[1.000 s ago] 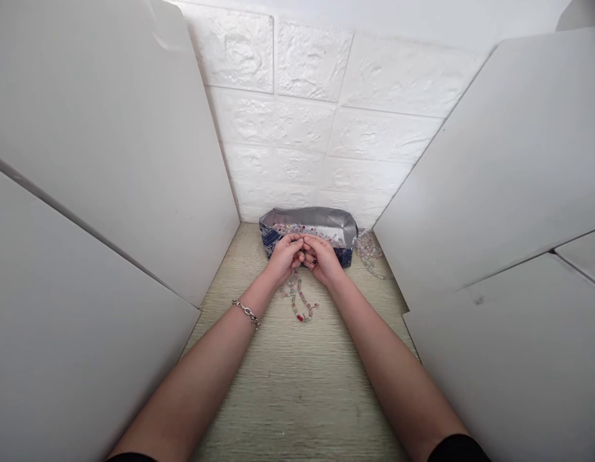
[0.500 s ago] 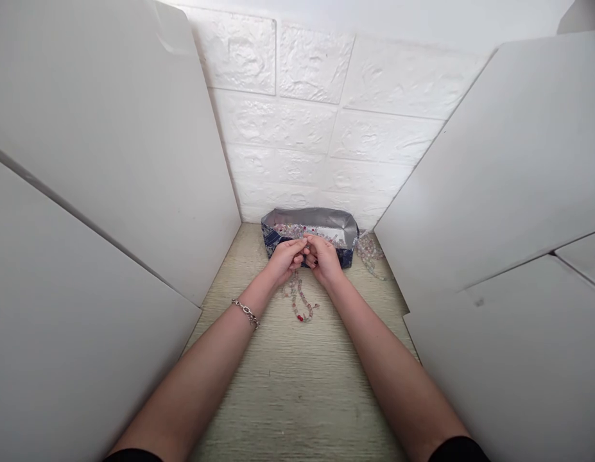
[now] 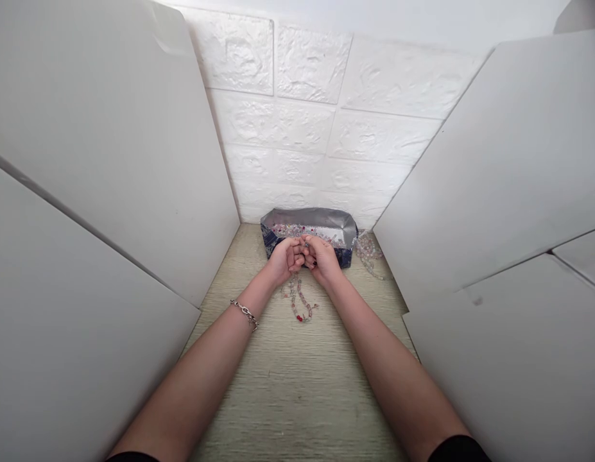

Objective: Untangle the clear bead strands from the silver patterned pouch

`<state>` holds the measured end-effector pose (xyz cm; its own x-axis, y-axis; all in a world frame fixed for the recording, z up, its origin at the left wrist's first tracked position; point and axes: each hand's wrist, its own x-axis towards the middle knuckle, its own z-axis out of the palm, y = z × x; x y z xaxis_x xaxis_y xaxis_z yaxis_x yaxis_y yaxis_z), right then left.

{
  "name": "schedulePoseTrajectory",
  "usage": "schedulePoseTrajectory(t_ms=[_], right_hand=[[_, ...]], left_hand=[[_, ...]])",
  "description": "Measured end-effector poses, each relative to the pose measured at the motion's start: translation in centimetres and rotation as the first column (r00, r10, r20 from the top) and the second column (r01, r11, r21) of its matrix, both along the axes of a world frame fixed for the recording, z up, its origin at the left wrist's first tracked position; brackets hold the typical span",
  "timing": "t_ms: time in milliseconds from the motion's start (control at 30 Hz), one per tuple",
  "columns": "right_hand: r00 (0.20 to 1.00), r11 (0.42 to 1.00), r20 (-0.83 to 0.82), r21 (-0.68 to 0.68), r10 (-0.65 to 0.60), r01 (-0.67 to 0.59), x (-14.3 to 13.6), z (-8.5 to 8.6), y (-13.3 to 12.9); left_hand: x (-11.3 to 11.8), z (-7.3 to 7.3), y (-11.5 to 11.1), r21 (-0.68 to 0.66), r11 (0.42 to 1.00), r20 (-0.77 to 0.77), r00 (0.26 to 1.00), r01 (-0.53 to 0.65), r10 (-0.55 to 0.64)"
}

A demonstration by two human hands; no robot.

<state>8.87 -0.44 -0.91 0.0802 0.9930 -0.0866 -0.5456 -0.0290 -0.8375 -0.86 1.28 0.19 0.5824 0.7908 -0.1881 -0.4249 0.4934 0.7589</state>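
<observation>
Nearest the camera, two bare forearms reach away over a pale wood-grain counter, the left one wearing a metal link bracelet at the wrist. White panels wall the space in: a left panel and a right panel, both slanting toward the far end.

Farther along, a bead strand lies on the counter, its loose end near the camera showing a few red beads. Its long axis runs near to far, from that end up to the hands, where it disappears between them.

The left hand and right hand meet at the middle with their fingertips pressed together, pinched on the upper end of the bead strand. Exactly what sits between the fingertips is too small to tell. Both hands are equally close to the strand; it hangs from their meeting point toward the camera, slightly on the left hand's side.

Just beyond the hands, touching or nearly so, stands a dark blue patterned box with a silvery lining, holding loose beads. To its right, a bead pile lies on the counter by the right panel. Farthest off is a white embossed brick wall.

No brand, label or writing can be read anywhere.
</observation>
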Motion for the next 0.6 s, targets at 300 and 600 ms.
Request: schedulePoseTrajectory(t_ms=[300, 600], right_hand=[[0.989, 0.998, -0.134, -0.004, -0.062, 0.062, 0.6, 0.2, 0.2], [0.960, 0.988, -0.255, 0.074, -0.114, 0.137, 3.4, 4.1, 0.4]], left_hand=[[0.2, -0.2, -0.3, 0.125, 0.992, -0.096, 0.994, -0.030, 0.043], [0.0, 0.0, -0.3, 0.093, 0.995, -0.089, 0.995, -0.029, 0.037]])
